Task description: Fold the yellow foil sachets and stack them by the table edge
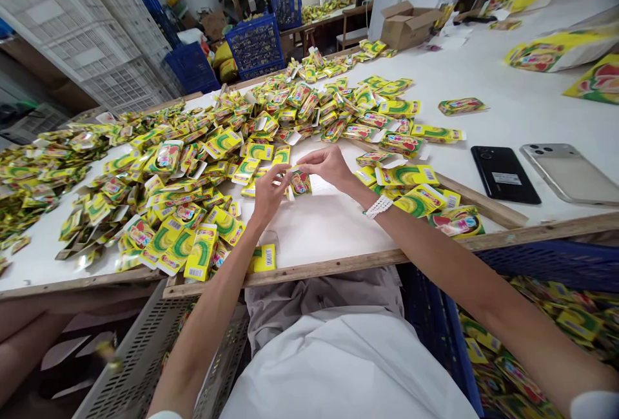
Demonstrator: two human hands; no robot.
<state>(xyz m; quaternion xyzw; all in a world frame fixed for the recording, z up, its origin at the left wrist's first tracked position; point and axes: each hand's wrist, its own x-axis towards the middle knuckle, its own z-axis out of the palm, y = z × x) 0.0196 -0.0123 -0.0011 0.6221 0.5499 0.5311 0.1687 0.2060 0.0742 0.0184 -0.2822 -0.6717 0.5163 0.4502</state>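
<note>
Sachets (213,167) lie heaped across my white table (314,232), above a blue crate (435,322) holding more. One sachet (300,183) sits just above the bare tabletop between my hands, pinched at its top by my left hand (271,190) and my right hand (329,167), with fingers pressed together. A white bead bracelet (380,207) circles my right wrist.

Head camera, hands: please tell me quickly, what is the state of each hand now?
Left hand: partly closed, fingers at a small yellow packet; cannot tell if gripping.
Right hand: partly closed, fingertips just above that packet; cannot tell if holding.
</note>
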